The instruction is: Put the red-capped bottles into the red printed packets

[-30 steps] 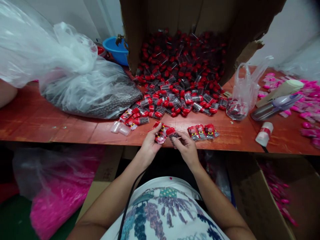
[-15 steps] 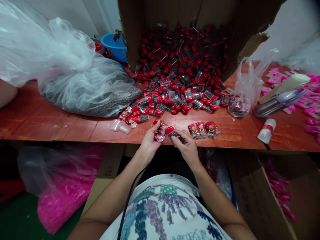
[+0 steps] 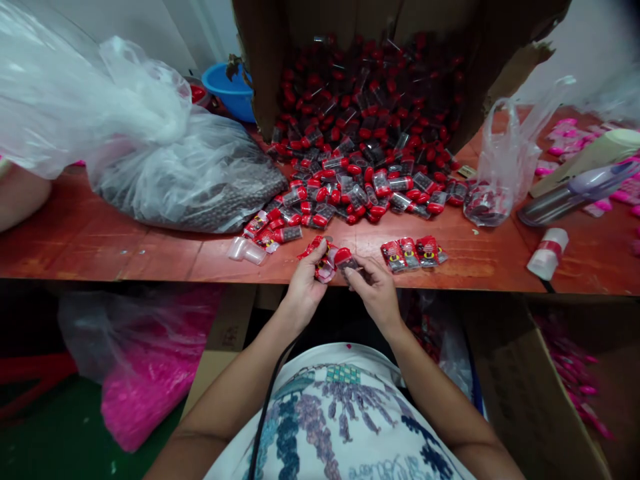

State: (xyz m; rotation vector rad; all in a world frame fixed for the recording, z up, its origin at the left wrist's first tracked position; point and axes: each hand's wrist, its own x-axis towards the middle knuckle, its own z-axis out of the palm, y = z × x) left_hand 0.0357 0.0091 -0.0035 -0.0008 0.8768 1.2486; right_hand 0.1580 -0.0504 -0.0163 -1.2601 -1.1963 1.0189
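My left hand is closed on red printed wrappers, thumb on top, over the table's front edge. Close beside it, my right hand pinches a small clear container with a red cap and dark contents. The cap end points toward the wrappers; whether the two touch I cannot tell. To the right lies a row of filled red packets. Left of my hands are empty clear tubes and more red wrappers. Behind them spreads a heap of red-capped containers.
A cardboard box on its side holds the heap. A plastic bag of dark beads sits left, near a blue basin. At right are a clear bag, a bottle and a white roll. A pink-filled bag hangs below.
The view has shifted slightly, so the table things appear moved a little. Both hands keep their holds on the wrappers and the container, close together as before.
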